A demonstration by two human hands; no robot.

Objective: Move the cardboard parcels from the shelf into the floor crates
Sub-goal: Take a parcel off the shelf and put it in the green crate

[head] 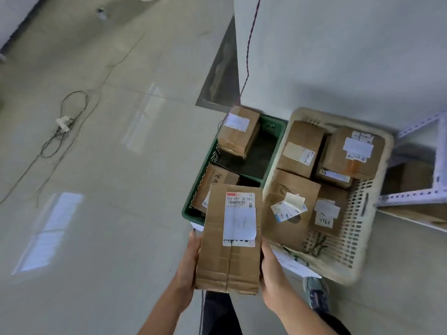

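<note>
I hold a flat cardboard parcel [229, 240] with white labels between both hands, above the near edge of the green crate [273, 151]. My left hand [189, 259] presses its left side and my right hand [272, 274] its right side. The green crate on the floor holds two parcels: one [238, 131] at its far end, another [212, 184] partly hidden under the held parcel. To its right, the cream crate [362, 238] holds several labelled parcels. Another parcel [408, 177] lies on the low shelf at the far right.
A white metal shelf frame [437, 165] stands at the right edge. A white wall corner [338, 56] rises behind the crates. Loose cables and a plug [64, 122] lie on the tiled floor to the left. My shoe [316, 293] is near the cream crate, with papers beneath it.
</note>
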